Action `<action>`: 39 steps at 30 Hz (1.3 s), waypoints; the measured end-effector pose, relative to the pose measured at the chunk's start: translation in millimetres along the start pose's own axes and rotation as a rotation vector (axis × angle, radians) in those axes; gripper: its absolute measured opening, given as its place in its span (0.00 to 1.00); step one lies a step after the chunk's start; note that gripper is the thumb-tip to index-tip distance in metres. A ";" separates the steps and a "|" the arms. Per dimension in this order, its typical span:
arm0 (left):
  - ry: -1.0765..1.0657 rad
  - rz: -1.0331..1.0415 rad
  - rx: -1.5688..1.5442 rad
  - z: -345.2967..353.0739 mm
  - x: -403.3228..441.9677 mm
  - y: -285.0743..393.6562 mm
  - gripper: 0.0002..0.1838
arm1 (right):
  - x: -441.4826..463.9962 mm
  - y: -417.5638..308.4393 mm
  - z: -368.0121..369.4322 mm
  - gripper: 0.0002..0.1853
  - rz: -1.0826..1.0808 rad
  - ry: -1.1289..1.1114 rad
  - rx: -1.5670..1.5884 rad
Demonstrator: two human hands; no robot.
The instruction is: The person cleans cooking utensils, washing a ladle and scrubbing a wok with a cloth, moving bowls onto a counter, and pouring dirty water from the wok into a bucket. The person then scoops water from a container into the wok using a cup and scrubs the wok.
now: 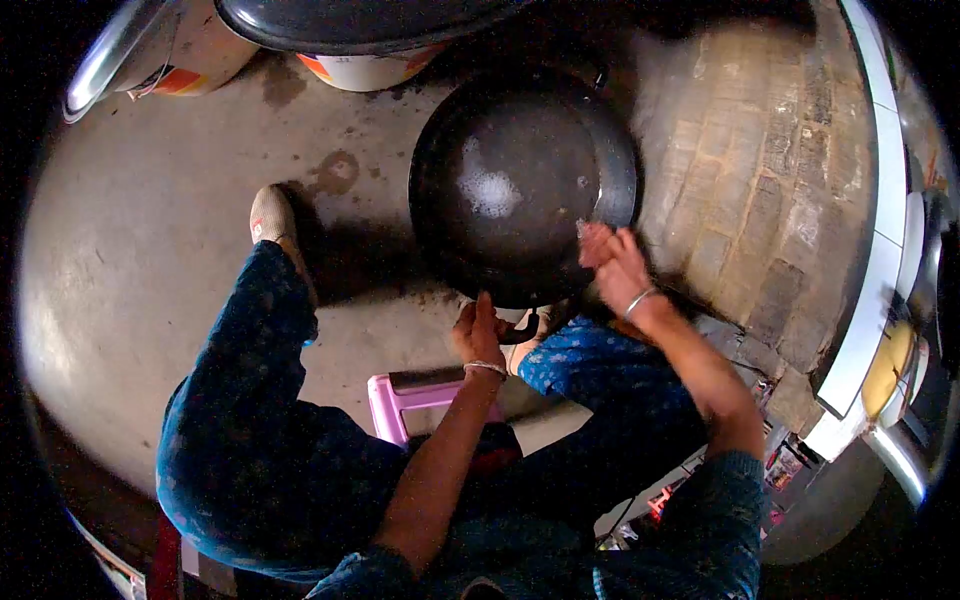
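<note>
So the big round black metal pan (540,150) sat upper centre of the frame, inside facing up, with a patch of white suds (492,193) left of its middle. The right hand (622,270) was at the pan's lower-right edge, fingers closed around a reddish-pink scrubbing pad or cloth (595,245) (a bit blurry, so I couldn't say which). The left hand (479,335) was at the pan's bottom edge, just beside a curved black handle (526,330). Its fingers were bunched up near the rim, but I honestly can't tell if they were clamped on anything. Both wrists had a thin silvery bangle.

Under the left hand, lower centre, was a pink plastic stool (385,405), partly behind the forearm. A beige shoe (272,215) was planted on the stained grey floor (120,280), left of the pan. Up top, a white and orange bucket (365,72) showed under a wide dark round lid or basin (370,20), and a worn brick surface (740,160) filled the upper right.
</note>
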State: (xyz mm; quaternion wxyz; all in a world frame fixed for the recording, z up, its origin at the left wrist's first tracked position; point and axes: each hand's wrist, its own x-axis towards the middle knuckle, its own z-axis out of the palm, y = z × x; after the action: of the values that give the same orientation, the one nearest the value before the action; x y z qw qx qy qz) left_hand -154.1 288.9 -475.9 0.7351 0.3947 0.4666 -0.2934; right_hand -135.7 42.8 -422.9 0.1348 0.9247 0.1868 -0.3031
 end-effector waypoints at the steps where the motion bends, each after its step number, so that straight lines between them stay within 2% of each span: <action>1: 0.001 -0.001 -0.001 0.6 0.4 0.3 0.13 | -2.8 -19.3 -8.0 0.25 0.027 -0.038 0.123; 2: -0.006 0.019 0.076 -0.5 2.5 -1.0 0.13 | 3.7 -48.2 -36.3 0.25 0.112 -0.140 0.275; 4: -0.003 0.045 0.152 -4.4 6.6 -4.4 0.13 | 16.2 -83.3 -25.4 0.22 0.187 -0.135 0.398; 5: -0.029 0.056 0.248 -6.8 10.0 -6.4 0.12 | 27.9 -95.7 -24.6 0.18 0.178 0.086 0.679; 6: -0.054 0.067 0.346 -4.9 8.9 -0.6 0.12 | 40.0 -106.1 -29.5 0.18 0.170 0.089 0.683; 7: -0.091 0.009 0.156 -3.0 5.3 4.0 0.11 | 52.5 -115.6 -35.7 0.18 0.131 0.062 0.746; 8: -0.088 0.017 0.160 -12.6 16.3 -4.2 0.11 | 65.8 -122.7 -39.5 0.18 0.095 0.037 0.808; 9: -0.202 0.184 0.365 -22.1 27.5 -12.1 0.10 | 81.0 -127.6 -33.6 0.18 0.090 0.042 0.814; 11: -0.271 0.222 0.476 -32.7 33.9 -24.1 0.07 | 114.4 -132.9 -14.5 0.13 -0.018 0.303 1.047; 12: -0.305 0.244 0.530 -31.1 30.5 -18.1 0.07 | 125.8 -134.2 -19.1 0.13 -0.020 0.306 1.056; 13: -0.333 0.294 0.472 -26.9 25.8 -14.5 0.06 | 135.1 -133.9 -23.5 0.10 0.025 0.332 1.235; 14: -0.334 0.265 0.437 -23.2 19.5 -5.9 0.06 | 145.5 -131.3 -31.4 0.08 0.072 0.359 1.413; 16: -0.334 0.207 0.367 -15.3 6.6 11.8 0.06 | 171.7 -120.6 -54.4 0.07 0.052 0.360 1.568; 17: -0.312 0.106 0.335 -13.3 4.2 16.0 0.06 | 183.3 -120.5 -60.8 0.07 0.198 0.322 1.870; 18: -0.290 0.004 0.303 -12.6 3.6 17.5 0.06 | 192.4 -108.0 -75.0 0.09 0.084 0.273 2.060; 20: -0.267 0.010 0.369 -15.2 8.8 12.4 0.06 | 205.6 -103.7 -88.8 0.12 0.328 0.362 2.172; 21: -0.314 0.099 0.412 -15.9 9.3 12.5 0.05 | 195.6 -107.2 -119.0 0.15 0.499 0.477 2.070; 22: -0.345 0.156 0.483 -21.2 16.4 3.8 0.05 | 204.4 -111.1 -98.5 0.17 0.418 0.432 1.922; 24: -0.395 0.279 0.620 -31.2 29.7 -12.8 0.04 | 187.7 -128.8 -95.8 0.16 0.273 0.603 1.524; 26: -0.374 0.160 0.141 -34.4 31.1 -28.9 0.07 | 162.1 -153.4 -93.7 0.14 0.261 0.774 1.325; 27: -0.353 0.082 0.018 -37.2 27.6 -26.2 0.09 | 147.4 -154.8 -94.3 0.15 0.226 0.723 1.279; 28: -0.323 0.007 -0.107 -40.0 24.1 -23.3 0.11 | 136.9 -157.7 -83.4 0.14 0.228 0.717 1.258; 30: -0.431 0.106 0.208 -37.4 29.5 -21.1 0.14 | 121.0 -160.0 -61.2 0.12 0.232 0.657 1.247; 32: -0.329 0.276 0.237 -23.7 15.4 -0.8 0.11 | 109.4 -146.0 -53.0 0.11 0.180 0.417 1.249; 33: -0.330 0.237 0.368 -26.6 21.7 -5.6 0.10 | 110.8 -142.6 -45.9 0.11 0.146 0.435 1.275; 36: -0.352 0.241 0.469 -24.2 19.9 -3.2 0.08 | 128.9 -140.6 -56.1 0.11 0.087 0.543 1.356; 37: -0.352 0.298 0.495 -24.9 21.1 -5.7 0.07 | 139.9 -141.7 -66.2 0.10 0.125 0.573 1.498; 39: -0.360 0.386 0.536 -25.6 23.7 -9.4 0.06 | 165.5 -129.3 -93.7 0.07 0.170 0.640 1.469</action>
State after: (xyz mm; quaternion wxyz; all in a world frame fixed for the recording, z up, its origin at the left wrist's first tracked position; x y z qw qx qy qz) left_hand -163.9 304.4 -507.0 0.7178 0.5960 0.1532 -0.3258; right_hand -19.6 236.0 -468.5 -0.5451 0.8302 -0.1015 -0.0575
